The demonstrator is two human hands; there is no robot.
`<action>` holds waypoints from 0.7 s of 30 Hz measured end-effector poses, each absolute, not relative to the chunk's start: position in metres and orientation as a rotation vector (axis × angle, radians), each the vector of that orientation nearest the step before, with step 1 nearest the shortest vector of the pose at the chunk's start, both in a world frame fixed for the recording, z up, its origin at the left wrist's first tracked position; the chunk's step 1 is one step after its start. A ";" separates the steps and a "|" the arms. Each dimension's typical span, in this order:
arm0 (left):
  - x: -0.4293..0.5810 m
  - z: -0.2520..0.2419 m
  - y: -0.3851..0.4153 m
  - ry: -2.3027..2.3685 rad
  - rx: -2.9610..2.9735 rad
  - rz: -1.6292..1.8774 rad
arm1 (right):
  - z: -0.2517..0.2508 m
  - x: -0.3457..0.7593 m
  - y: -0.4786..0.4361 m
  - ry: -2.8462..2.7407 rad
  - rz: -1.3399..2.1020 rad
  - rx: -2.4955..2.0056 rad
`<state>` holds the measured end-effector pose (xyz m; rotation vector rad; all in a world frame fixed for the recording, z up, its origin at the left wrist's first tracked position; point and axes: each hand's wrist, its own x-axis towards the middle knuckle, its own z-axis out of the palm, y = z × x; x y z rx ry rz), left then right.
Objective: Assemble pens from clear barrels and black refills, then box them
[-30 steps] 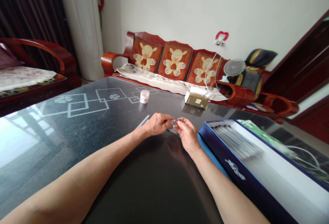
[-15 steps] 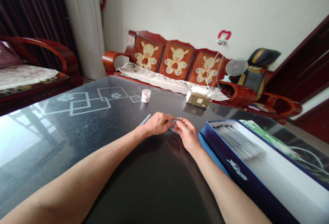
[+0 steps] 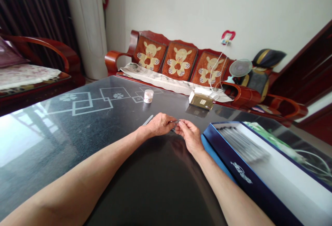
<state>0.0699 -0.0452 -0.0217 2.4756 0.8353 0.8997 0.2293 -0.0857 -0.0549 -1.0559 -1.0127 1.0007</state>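
Note:
Over the dark tabletop my left hand (image 3: 162, 124) and my right hand (image 3: 191, 135) meet at their fingertips, both closed. Between them they pinch a small, thin dark piece (image 3: 177, 121); fingers hide most of it, and its kind is unclear. A pale, narrow strip (image 3: 148, 119) lies on the table just behind my left wrist. To the right of my right hand stands a long dark-blue box (image 3: 241, 170) with a white inside. Several slim, grey, pen-like sticks (image 3: 241, 143) lie side by side in its far end.
A small white-and-pink jar (image 3: 148, 96) and a gold tissue box (image 3: 201, 100) stand farther back on the glossy dark table (image 3: 121, 111). Green-and-white packaging (image 3: 272, 139) lies beyond the blue box. Behind the table are a wooden sofa (image 3: 114, 60) and a small fan (image 3: 240, 68).
The fingertips have shifted slightly around the small dark piece, and my right fingers have closed in a little. The view has moved slightly; the other things stay put.

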 end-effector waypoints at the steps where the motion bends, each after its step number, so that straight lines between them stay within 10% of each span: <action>1: 0.070 -0.022 -0.045 0.834 2.473 0.900 | -0.055 0.229 -0.086 -1.019 1.005 -1.052; 21: 0.071 -0.007 -0.054 0.856 2.890 0.754 | -0.039 0.243 -0.096 -1.619 0.410 -1.349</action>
